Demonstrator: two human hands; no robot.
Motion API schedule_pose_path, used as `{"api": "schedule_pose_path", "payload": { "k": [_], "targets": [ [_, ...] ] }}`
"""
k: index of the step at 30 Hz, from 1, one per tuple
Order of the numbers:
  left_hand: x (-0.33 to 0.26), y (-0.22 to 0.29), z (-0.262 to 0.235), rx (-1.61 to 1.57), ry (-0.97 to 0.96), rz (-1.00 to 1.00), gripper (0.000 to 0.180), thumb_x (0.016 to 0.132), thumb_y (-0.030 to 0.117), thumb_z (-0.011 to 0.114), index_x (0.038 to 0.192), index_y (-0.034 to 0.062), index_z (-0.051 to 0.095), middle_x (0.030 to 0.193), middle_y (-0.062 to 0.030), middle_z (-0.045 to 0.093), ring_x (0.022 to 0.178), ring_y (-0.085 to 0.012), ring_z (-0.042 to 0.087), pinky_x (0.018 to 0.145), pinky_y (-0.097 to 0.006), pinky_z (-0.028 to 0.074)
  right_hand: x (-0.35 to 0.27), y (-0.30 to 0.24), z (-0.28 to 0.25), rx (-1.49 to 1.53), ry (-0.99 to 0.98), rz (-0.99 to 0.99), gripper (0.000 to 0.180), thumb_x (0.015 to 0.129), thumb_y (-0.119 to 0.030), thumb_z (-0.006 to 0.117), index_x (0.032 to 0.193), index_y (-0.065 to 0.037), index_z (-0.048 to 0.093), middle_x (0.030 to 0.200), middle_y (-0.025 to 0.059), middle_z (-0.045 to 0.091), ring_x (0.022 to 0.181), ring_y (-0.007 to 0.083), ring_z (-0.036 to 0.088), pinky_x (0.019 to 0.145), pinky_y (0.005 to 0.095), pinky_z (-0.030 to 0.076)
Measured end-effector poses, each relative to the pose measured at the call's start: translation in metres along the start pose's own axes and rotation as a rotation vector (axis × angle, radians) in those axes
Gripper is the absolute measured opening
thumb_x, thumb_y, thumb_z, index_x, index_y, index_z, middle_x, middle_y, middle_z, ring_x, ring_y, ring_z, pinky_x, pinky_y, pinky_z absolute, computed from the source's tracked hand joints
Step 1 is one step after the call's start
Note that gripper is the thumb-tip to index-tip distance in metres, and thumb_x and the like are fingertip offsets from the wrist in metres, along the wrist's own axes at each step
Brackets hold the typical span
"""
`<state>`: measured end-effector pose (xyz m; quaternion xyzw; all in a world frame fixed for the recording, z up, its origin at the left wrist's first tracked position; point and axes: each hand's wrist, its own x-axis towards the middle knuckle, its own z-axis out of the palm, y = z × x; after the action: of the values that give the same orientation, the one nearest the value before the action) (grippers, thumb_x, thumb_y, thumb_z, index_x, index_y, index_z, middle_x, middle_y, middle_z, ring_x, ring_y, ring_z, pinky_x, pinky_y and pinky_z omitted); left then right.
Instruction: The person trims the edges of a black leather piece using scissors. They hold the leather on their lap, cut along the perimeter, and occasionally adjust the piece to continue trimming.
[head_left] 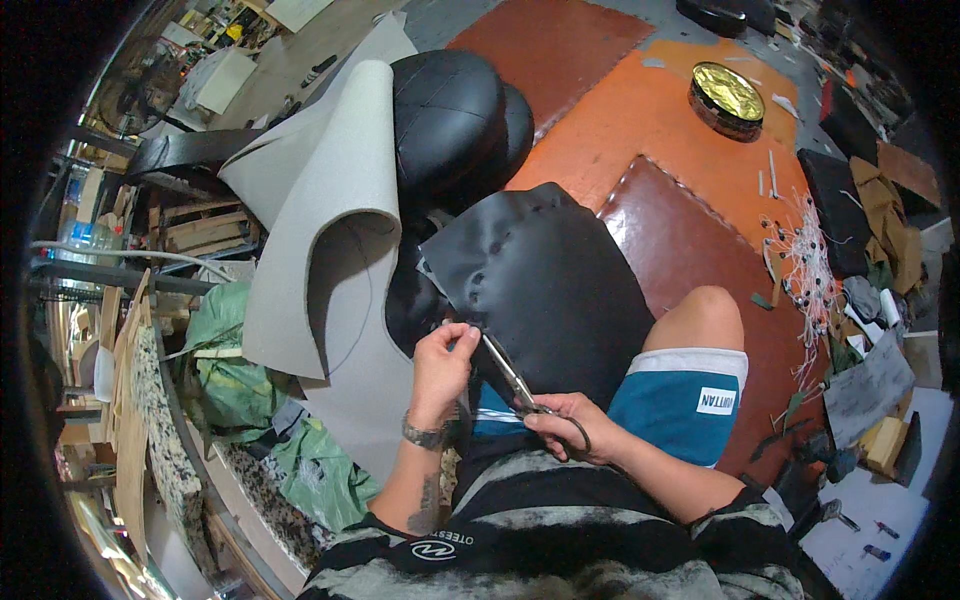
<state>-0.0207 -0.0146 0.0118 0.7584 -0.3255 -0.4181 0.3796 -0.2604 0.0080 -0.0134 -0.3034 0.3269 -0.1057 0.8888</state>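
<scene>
My right hand (575, 425) is closed around the handles of a pair of metal scissors (512, 372). Their blades point up and to the left, with the tips close to my left fingertips. My left hand (442, 368) is pinched at the near left edge of a black leather-like sheet (560, 290); what its fingers hold is too small to make out. This sheet drapes over my lap and has a row of dimples along its left side. Behind it stands a rounded black padded cushion (450, 120) with stitched lines.
A curled grey felt-like sheet (355, 150) hangs at the left, beside green plastic sacking (235, 360). A round tin with a gold inside (727, 100) sits on the orange floor covering (600, 110). White cords with black buttons (808, 265) lie tangled at the right, near scraps.
</scene>
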Motion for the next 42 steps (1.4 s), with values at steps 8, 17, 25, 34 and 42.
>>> {"api": "schedule_pose_path", "payload": {
  "k": [8,17,25,34,42],
  "targets": [
    [-0.006,0.005,-0.001,0.161,-0.016,0.135,0.021,0.101,0.017,0.071,0.1,-0.0039,0.072,0.086,-0.0056,0.074,0.074,-0.0124,0.065,0.069,-0.03,0.053,0.013,-0.003,0.007,0.124,-0.012,-0.022,0.046,0.103,-0.025,0.07,0.144,-0.007,0.061,0.064,-0.0041,0.05,0.05,0.0074,0.047,0.048,0.0244,0.039],
    [-0.013,0.008,0.005,0.171,0.037,0.195,0.019,0.1,0.014,0.072,0.098,-0.0046,0.072,0.085,-0.007,0.074,0.075,-0.0101,0.066,0.07,-0.03,0.053,0.019,0.0,0.022,0.01,0.083,-0.09,0.048,0.104,-0.028,0.07,0.147,-0.011,0.062,0.062,-0.0067,0.051,0.048,0.0039,0.047,0.044,0.0235,0.039],
    [-0.013,0.012,-0.001,0.181,0.028,0.183,0.017,0.101,0.014,0.071,0.098,-0.0027,0.071,0.084,-0.0025,0.072,0.073,-0.008,0.062,0.067,-0.026,0.05,0.017,-0.006,0.025,-0.091,0.103,-0.094,0.047,0.105,-0.028,0.069,0.148,-0.012,0.061,0.063,-0.0058,0.052,0.05,0.0045,0.048,0.045,0.0244,0.04],
    [0.023,0.024,-0.014,-0.161,-0.11,-0.043,0.011,0.105,0.019,0.066,0.104,0.0086,0.067,0.077,0.006,0.06,0.056,-0.002,0.044,0.049,-0.02,0.033,0.008,-0.008,0.015,0.27,-0.008,0.002,0.047,0.106,-0.023,0.063,0.15,-0.008,0.054,0.069,-0.0018,0.05,0.055,0.0102,0.051,0.05,0.0275,0.043],
    [-0.003,0.027,-0.012,0.044,-0.085,0.066,0.014,0.105,0.014,0.065,0.106,0.0001,0.069,0.077,0.0055,0.063,0.064,-0.0022,0.049,0.055,-0.023,0.039,0.02,-0.006,0.018,0.224,-0.036,-0.039,0.047,0.106,-0.023,0.064,0.149,-0.009,0.055,0.066,-0.0018,0.05,0.052,0.0096,0.05,0.049,0.0266,0.042]
  ]
}}
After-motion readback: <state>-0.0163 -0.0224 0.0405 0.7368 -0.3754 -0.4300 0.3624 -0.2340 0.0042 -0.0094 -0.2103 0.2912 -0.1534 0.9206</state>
